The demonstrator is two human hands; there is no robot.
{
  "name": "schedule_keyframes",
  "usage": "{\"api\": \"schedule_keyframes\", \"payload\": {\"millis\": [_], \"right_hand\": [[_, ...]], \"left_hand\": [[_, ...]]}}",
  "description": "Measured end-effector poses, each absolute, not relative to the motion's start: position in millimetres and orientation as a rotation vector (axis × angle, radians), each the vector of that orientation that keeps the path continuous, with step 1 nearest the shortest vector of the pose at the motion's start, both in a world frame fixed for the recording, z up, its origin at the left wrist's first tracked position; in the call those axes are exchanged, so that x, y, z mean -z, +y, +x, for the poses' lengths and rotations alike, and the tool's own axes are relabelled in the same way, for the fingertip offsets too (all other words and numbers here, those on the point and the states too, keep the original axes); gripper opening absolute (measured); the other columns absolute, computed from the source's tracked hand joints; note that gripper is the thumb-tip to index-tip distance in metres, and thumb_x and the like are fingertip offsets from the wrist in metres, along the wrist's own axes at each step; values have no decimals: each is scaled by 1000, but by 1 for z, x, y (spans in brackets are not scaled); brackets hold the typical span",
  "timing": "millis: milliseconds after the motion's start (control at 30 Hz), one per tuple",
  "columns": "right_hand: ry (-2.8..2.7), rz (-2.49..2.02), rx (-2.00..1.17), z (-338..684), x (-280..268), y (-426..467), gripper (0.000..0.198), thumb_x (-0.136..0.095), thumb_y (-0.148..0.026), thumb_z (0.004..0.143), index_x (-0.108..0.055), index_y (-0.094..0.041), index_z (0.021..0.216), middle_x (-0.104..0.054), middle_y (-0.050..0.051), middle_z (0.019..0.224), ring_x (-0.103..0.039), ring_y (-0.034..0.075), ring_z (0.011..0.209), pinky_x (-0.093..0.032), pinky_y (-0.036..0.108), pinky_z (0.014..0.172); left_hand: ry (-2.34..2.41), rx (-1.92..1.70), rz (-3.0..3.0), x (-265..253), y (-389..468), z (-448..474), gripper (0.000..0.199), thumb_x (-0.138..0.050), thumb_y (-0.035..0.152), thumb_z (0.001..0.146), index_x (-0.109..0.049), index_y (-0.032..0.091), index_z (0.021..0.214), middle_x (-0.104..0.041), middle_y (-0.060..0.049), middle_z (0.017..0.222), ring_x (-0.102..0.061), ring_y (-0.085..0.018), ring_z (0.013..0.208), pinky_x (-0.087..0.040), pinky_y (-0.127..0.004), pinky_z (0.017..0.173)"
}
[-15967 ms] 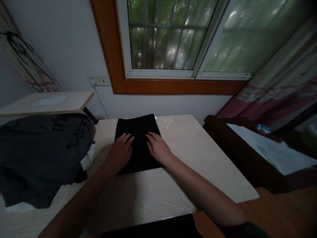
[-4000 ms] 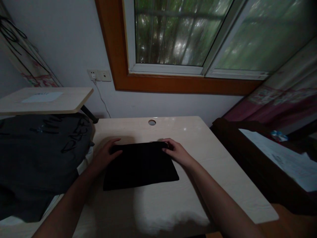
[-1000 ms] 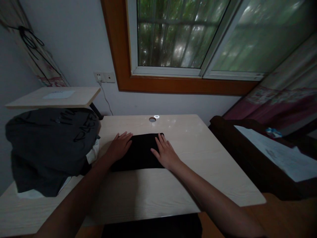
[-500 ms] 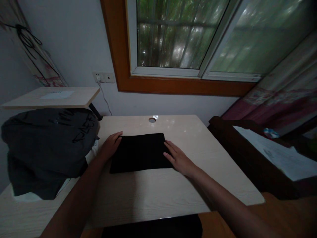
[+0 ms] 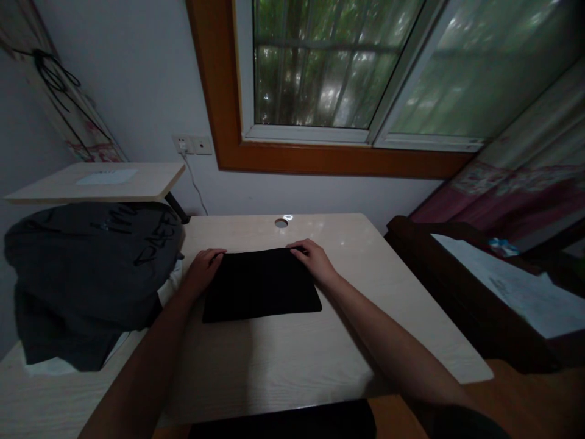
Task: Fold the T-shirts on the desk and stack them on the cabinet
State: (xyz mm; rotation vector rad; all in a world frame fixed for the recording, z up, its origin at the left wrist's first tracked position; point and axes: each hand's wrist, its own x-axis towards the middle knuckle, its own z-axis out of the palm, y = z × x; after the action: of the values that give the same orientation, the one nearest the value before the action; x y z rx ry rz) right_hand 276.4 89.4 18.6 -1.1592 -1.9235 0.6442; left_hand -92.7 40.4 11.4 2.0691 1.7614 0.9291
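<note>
A black folded cloth [image 5: 262,286] lies flat on the pale wooden desk, roughly rectangular, its far edge slightly bowed. What kind of cloth it is cannot be made out. At its far left corner, my left hand [image 5: 205,269] is closed with the fingertips on the edge. My right hand [image 5: 315,261] pinches the far right corner between thumb and fingers. Both forearms reach in from the near side of the desk. The undersides of the fingers are partly hidden.
To the left, a dark grey garment pile [image 5: 91,280] sits under a small raised shelf [image 5: 155,177]. The desk [image 5: 365,341] has a cable hole [image 5: 281,223] at the back. Right of it stands a dark brown piece of furniture [image 5: 457,292] with a white sheet [image 5: 498,283].
My right hand has moved from the cloth's right side up to its far right corner and closed there. My left hand stays at the far left corner, its fingers slightly more curled.
</note>
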Motion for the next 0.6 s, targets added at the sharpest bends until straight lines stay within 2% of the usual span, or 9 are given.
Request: {"api": "schedule_keyframes", "payload": {"millis": [167, 600], "right_hand": [[-1882, -1182, -612, 276, -7, 91, 20, -59, -37, 94, -74, -23, 95, -72, 6, 99, -67, 22, 98, -51, 39, 95], [-1771, -1268, -581, 289, 1, 92, 16, -60, -34, 90, -70, -22, 90, -72, 5, 95, -66, 21, 89, -51, 37, 87]], "left_hand": [[1774, -943, 2055, -10, 42, -94, 37, -44, 46, 95, -71, 22, 106, -74, -8, 112, -63, -26, 110, -48, -45, 104], [1837, -990, 1965, -7, 45, -96, 33, -48, 47, 93, -71, 24, 97, -75, -5, 104, -65, -25, 104, -49, -42, 99]]}}
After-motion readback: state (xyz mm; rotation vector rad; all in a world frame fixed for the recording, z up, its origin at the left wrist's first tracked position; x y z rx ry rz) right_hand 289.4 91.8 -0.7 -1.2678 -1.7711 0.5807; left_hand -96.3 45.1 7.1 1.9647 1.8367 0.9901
